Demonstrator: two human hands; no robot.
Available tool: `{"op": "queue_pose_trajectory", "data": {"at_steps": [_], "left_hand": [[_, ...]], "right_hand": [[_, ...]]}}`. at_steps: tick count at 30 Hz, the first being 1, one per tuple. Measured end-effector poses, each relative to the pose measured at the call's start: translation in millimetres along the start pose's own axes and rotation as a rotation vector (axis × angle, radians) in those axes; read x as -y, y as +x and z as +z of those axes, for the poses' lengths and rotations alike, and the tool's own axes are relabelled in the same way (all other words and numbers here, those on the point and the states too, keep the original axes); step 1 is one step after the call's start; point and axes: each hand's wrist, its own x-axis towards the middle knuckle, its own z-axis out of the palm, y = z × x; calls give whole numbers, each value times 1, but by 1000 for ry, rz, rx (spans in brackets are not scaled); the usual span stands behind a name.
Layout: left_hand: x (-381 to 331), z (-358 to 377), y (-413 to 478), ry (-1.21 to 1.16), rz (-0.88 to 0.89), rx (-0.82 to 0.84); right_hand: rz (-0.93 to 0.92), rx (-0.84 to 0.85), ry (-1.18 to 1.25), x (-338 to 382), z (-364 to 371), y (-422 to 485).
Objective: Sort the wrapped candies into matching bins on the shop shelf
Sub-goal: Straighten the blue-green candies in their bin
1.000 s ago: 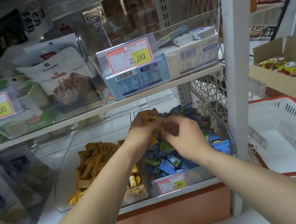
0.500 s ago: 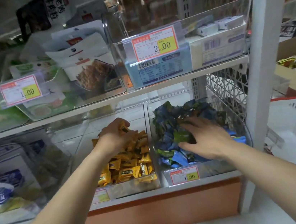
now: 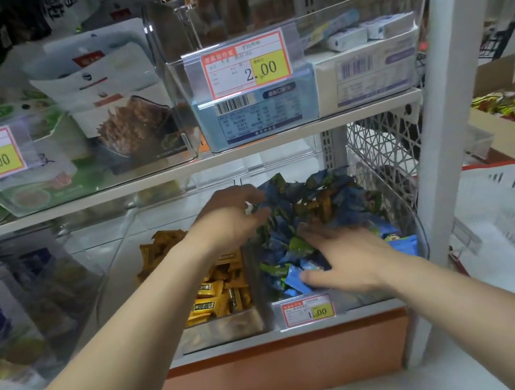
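While both hands work in the blue bin [image 3: 364, 298] at lower centre, the step looks like weeding stray yellow candies [image 3: 319, 204] from the blue candies [image 3: 292, 249]. The right hand [image 3: 349, 258] lies flat on the heap, grip wide and holding nothing; the left hand [image 3: 231, 219] curls into the heap's left edge, and whether its grip pinches a wrapper I cannot tell. Next, a stray needs pinching and carrying left to the yellow bin [image 3: 221, 330].

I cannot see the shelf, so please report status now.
Left hand curled among blue candies, grip unclear. Right hand flat on them. Yellow candies mixed in.
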Motion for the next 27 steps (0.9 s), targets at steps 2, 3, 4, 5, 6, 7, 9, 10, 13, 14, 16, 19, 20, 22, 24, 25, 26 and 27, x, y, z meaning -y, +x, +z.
{"op": "queue_pose_trajectory", "data": {"at_steps": [2,3,4,5,6,7,9,10,13,14,16,19,20,22,24,25,26,27], "left_hand": [[-18,13,16,-12,59,88],[-25,21,25,-8,69,133],[-31,29,34,-5,73,175],[-36,38,43,0,79,210],[-39,46,52,6,90,239],[-42,54,61,7,102,261],[-46,69,77,-19,114,282],[-47,76,85,-23,115,287],[-46,96,102,19,98,336],[-44,101,105,20,82,365],[-41,111,109,9,57,404],[-37,124,115,47,88,347],[-36,127,117,43,89,333],[-32,131,120,33,68,369],[-28,132,121,40,44,442],[-26,131,123,43,36,463],[-25,131,124,36,29,472],[-24,131,126,18,20,470]], "right_hand": [[-24,22,-10,4,4,-5],[-35,31,-14,5,5,-7],[-47,39,-16,4,5,-10],[-59,46,-16,2,5,-11],[-68,54,-13,0,5,-13],[-75,59,-11,-1,5,-14],[-82,60,-15,-2,5,-15],[-79,61,-16,-2,5,-15],[-65,45,-2,-1,6,-15],[-65,36,5,-1,7,-14],[-67,30,19,-3,9,-13],[-66,23,38,-6,12,-13],[-66,21,37,-7,12,-12],[-66,17,41,-8,13,-12],[-66,16,53,-9,12,-11],[-66,14,55,-9,12,-12],[-66,12,56,-9,12,-12],[-67,10,57,-9,13,-12]]}}
